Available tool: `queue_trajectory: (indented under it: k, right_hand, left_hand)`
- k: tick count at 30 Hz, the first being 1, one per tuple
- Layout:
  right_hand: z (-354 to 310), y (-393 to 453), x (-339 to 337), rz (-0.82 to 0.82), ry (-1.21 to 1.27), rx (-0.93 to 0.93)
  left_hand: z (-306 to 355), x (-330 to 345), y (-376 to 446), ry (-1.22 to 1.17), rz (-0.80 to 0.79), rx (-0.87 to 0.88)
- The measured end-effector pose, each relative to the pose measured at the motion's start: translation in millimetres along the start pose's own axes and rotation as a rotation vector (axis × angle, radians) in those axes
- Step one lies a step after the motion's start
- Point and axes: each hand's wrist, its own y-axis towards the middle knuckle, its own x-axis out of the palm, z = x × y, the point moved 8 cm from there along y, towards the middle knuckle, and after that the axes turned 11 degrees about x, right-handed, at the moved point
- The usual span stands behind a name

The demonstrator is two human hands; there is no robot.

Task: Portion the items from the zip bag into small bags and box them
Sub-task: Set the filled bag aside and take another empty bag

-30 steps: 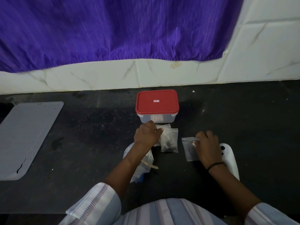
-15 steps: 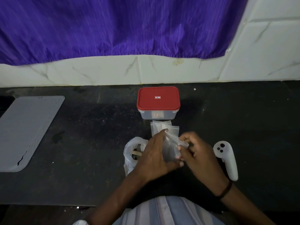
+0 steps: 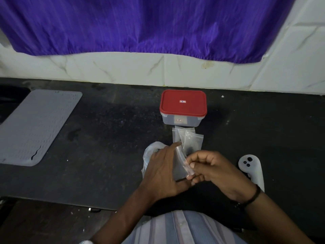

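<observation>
Both hands hold one small clear bag (image 3: 179, 164) above the near edge of the dark counter (image 3: 105, 138): the right hand (image 3: 216, 171) pinches its top strip, the left hand (image 3: 163, 171) grips its side. More small bags (image 3: 190, 138) lie just beyond, touching a closed box (image 3: 182, 118) with a red lid (image 3: 182, 103); its labels are unreadable. A grey mat (image 3: 35, 125) lies far left, with a purple curtain (image 3: 140, 23) over white tiles behind.
</observation>
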Motion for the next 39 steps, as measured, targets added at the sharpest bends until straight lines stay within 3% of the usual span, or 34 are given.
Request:
queue_trajectory:
  k: [5, 14, 23, 30, 39]
  right_hand:
    - [-1, 2, 15, -0.129, -0.023, 0.088]
    - [-4, 16, 32, 0.015, -0.304, -0.004]
    - [-17, 26, 50, 0.030, -0.576, -0.065]
    - [-29, 30, 59, 0.045, -0.509, -0.149]
    - [-20, 27, 76, -0.196, -0.482, -0.023]
  left_hand:
    - [-1, -16, -8, 0.073, 0.062, -0.004]
    - [-22, -10, -29, 0.047, 0.014, -0.009]
    - [-30, -13, -35, 0.120, 0.039, -0.019]
    - [-29, -18, -31, 0.124, 0.045, 0.012]
    - [-33, -29, -39, 0.058, 0.107, -0.014]
